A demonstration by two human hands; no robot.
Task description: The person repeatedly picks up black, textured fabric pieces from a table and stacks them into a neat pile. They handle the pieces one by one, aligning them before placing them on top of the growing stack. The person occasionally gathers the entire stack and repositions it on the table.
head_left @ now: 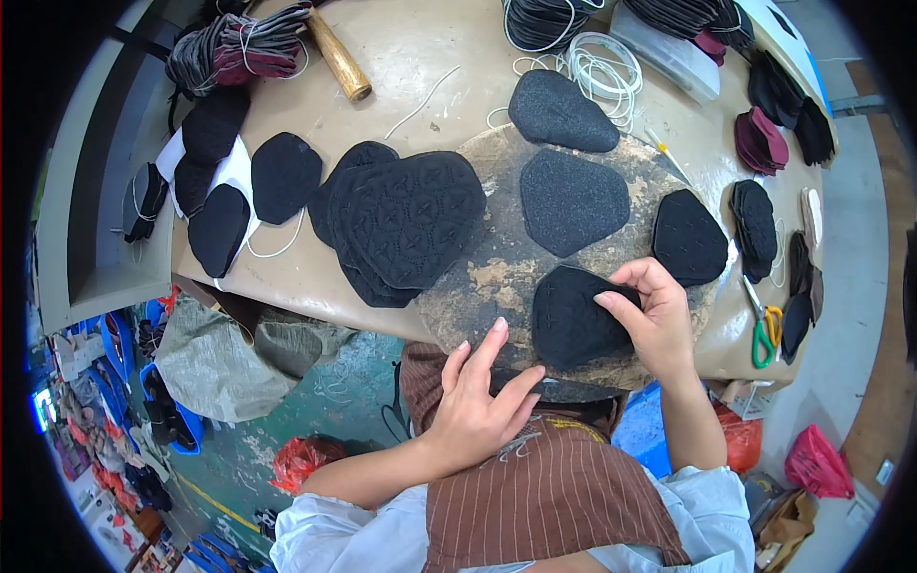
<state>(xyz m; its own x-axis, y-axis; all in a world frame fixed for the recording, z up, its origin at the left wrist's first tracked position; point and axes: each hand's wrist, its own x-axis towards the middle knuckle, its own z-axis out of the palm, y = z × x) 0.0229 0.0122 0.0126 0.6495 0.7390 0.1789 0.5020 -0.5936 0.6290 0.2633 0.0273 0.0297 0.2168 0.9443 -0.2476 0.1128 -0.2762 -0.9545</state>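
My right hand [659,325] pinches the upper right edge of a black fabric pad [571,329] between thumb and fingers. The pad lies near the front of a worn round board [492,282]. Left of it, my left hand [478,406] is open, its fingers spread over the board's front edge and apart from the pad. Farther back on the board are two dark grey speckled pads, one in the middle [575,201] and another at the rear [562,110]. Another black pad [689,239] rests at the right. A stack of quilted black pads [415,220] overlaps the board's left side.
Green-and-orange-handled scissors [764,334] lie at the table's right edge. Behind the board are coiled white cord [604,76] and a clear plastic box [669,53]. A wooden handle [339,57] and a tied bundle [248,48] sit back left; loose black pads [286,177] lie at left.
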